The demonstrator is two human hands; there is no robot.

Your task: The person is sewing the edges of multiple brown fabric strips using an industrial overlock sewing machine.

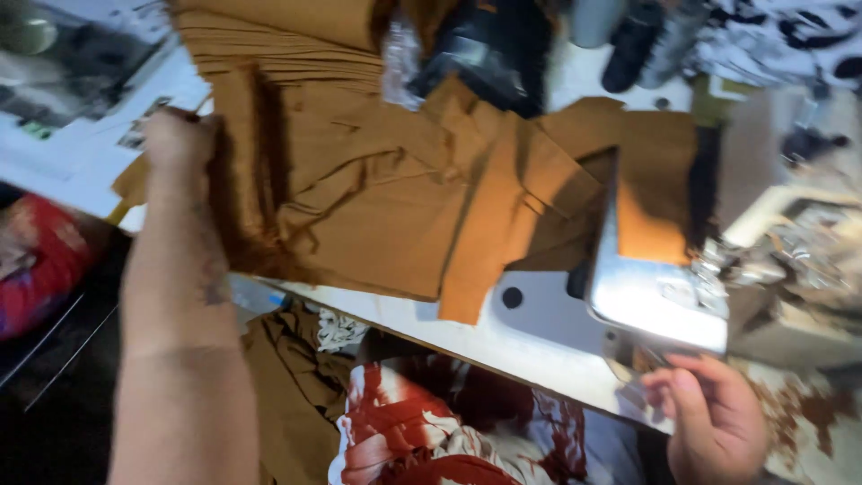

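Fabric: brown cloth (377,189), several cut pieces piled and folded over one another, spread across the white worktable (467,337) from its far edge to its near edge. I see it as the thing both hands are working around.
Strip: one narrow brown piece (476,260) hangs off the pile toward me, its end lying on the bare white surface.
Left hand: my left hand (180,144) reaches far out, forearm stretched over the near edge, and lands on the left border of the brown cloth. The fingers look curled down onto the fabric edge, but the blur hides them, so I cannot tell whether they pinch it or merely press.
Right hand: my right hand (714,422) sits low at the table's near edge, just below the sewing machine (660,287). Fingers are bent and loosely curled, tips close to the metal base; I cannot tell whether they grip anything.
Machine: shiny metal body at right, standing on the cloth's right part, which passes beneath it.
Below the table: more brown cloth (292,386) bunched in my lap area, beside a red-and-white patterned fabric (422,431).
Far left: papers (81,117) lying on the surface beside the pile.
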